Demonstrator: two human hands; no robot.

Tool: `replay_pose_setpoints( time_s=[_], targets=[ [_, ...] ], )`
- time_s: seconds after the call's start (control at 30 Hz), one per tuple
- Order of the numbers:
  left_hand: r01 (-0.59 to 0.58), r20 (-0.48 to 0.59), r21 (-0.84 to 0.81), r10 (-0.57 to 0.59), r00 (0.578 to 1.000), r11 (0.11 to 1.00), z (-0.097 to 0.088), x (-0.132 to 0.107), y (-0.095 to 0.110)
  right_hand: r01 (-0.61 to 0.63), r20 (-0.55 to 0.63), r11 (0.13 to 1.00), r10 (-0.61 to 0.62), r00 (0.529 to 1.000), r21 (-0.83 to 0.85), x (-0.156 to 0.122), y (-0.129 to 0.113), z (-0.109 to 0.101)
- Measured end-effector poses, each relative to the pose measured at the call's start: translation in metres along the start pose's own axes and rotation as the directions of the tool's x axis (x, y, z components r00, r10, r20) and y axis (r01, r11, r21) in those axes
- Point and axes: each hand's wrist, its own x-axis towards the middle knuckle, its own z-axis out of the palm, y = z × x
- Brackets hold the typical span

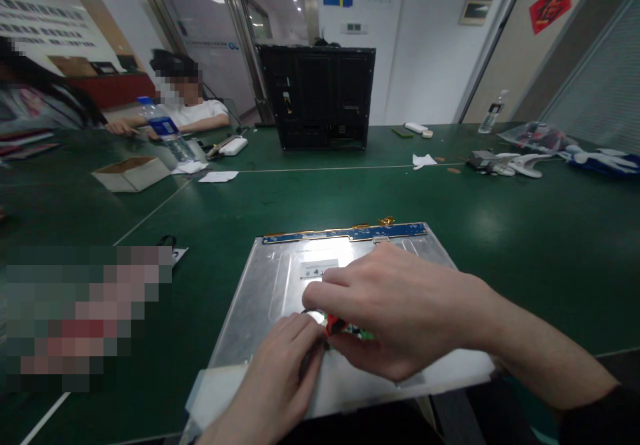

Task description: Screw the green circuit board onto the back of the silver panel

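A silver metal display panel (245, 305) lies in front of me, with a blue circuit strip (345, 233) along its far edge. My right hand (395, 305) is closed over the panel's near part, its fingers around a small red-and-black object (335, 325); most of that object is hidden. Under this hand part of a green circuit board (366, 333) shows. My left hand (287, 355) is closed low beside it, fingertips bunched near the red-and-black object. Whatever those fingertips pinch is hidden. A dark wire (313, 311) curves just above them.
A black monitor-like housing (320, 98) stands upright farther back on the green table (310, 195). Left are an open cardboard box (133, 173), a water bottle (167, 131) and seated people. Right are white gloves (520, 163), another bottle (493, 113) and a plastic bag (540, 137).
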Motion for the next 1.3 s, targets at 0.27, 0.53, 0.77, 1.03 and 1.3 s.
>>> replay_pose_setpoints(
  time_s=[0.27,0.53,0.77,1.03,1.3],
  targets=[
    [-0.012,-0.027,0.003,0.012,1.000,1.000,0.0028,-0.0021,-0.0025,0.004,-0.022,0.997,-0.005,1.000,-0.071,0.0012,0.0021,0.0030],
    [-0.022,0.000,-0.004,0.022,1.000,1.000,0.0016,-0.0002,-0.0014,0.023,-0.020,0.999,-0.023,1.000,-0.025,0.0011,0.0003,0.0016],
    [-0.031,-0.027,-0.001,0.031,0.999,1.000,0.0060,-0.0032,-0.0051,0.014,-0.018,0.997,-0.016,1.000,-0.076,0.0010,0.0028,0.0047],
    [-0.030,0.016,-0.043,0.030,0.999,0.999,0.0021,-0.0006,-0.0022,0.010,-0.041,1.000,-0.011,0.999,-0.025,0.0007,-0.0001,0.0014],
    [-0.030,-0.002,0.000,0.030,1.000,1.000,0.0045,-0.0030,-0.0048,0.016,-0.041,0.999,-0.018,0.999,-0.050,0.0006,0.0027,0.0050]
  ],
)
